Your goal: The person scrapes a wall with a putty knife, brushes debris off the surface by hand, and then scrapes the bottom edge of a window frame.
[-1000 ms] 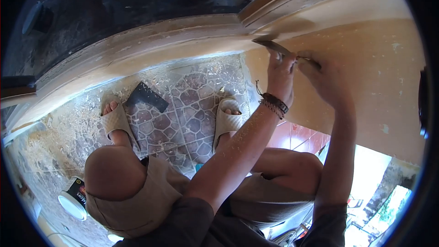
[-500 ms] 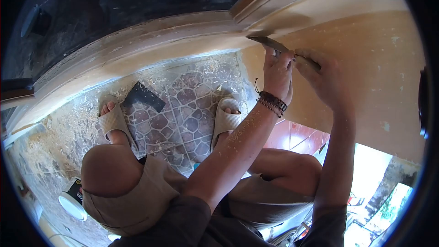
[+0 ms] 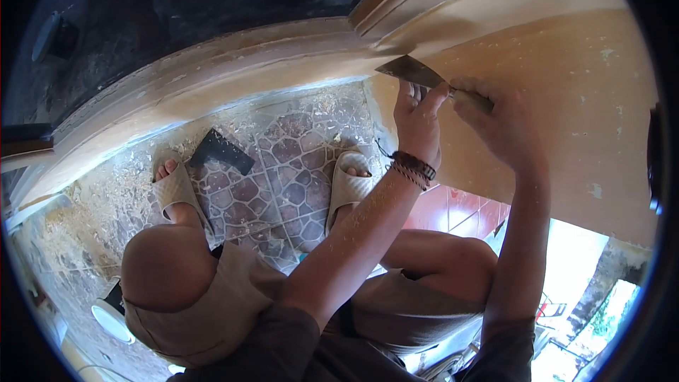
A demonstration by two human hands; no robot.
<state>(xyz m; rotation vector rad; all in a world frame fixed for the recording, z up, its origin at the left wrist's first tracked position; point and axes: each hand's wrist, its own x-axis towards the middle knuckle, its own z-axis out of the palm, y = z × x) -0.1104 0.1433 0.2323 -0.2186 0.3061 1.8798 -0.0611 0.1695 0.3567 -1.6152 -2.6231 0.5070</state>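
A putty knife with a broad metal blade is held up near the corner where two tan walls meet. My right hand is closed around its handle. My left hand, with dark bracelets on the wrist, pinches the tool where blade and handle join, thumb in front and the other fingers partly hidden behind the blade. The blade's edge points up and left, close to the lower part of the window frame; whether it touches cannot be made out. Paint on the right-hand wall is chipped in spots.
Pale flakes lie over the patterned tile floor. A black rectangular sheet rests between my sandalled feet. Beside my knee at lower left stands a white-lidded tub. A dark glass pane is above the ledge.
The putty knife has turned so that more of its blade face shows. My left hand has shifted slightly left and down; my right hand is nearly in the same place.
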